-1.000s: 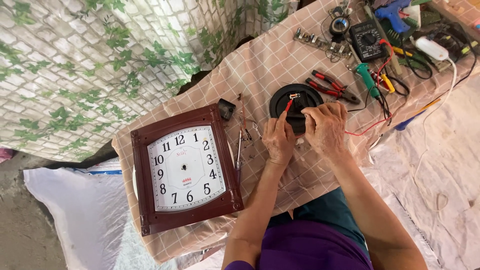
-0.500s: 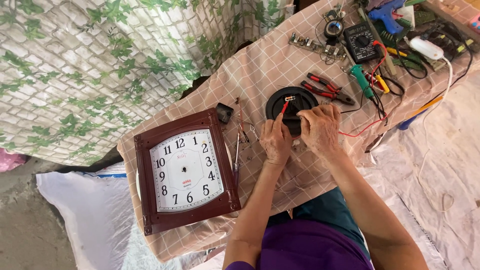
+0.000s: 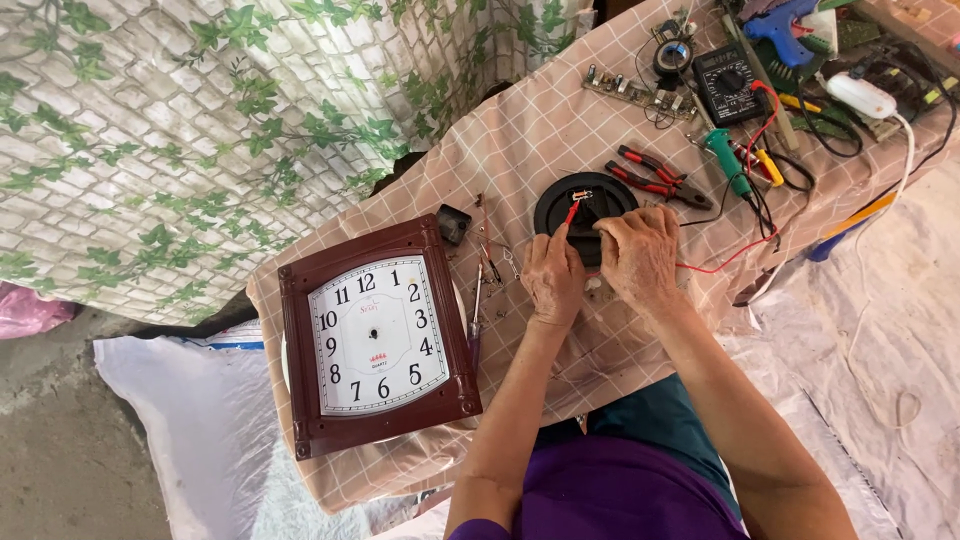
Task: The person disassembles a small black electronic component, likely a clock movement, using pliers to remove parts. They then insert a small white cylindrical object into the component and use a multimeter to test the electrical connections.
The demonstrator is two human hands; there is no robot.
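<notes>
- Hands meet over a round black part [image 3: 585, 205] on the checked tablecloth [image 3: 530, 140].
- We see the left hand [image 3: 552, 277] pinching a red wire [image 3: 571, 212] at the part.
- We see the right hand [image 3: 638, 256] pressing curled fingers on its near edge.
- Wall clock [image 3: 375, 335] lies well to the left, red pliers [image 3: 655, 178] just beyond the part.

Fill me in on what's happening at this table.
A person has both hands on a round black disc on the checked tablecloth. The left hand pinches a red probe against the disc's centre; the right hand steadies its edge. A brown wall clock lies face up beside them, with red pliers and a multimeter beyond.
</notes>
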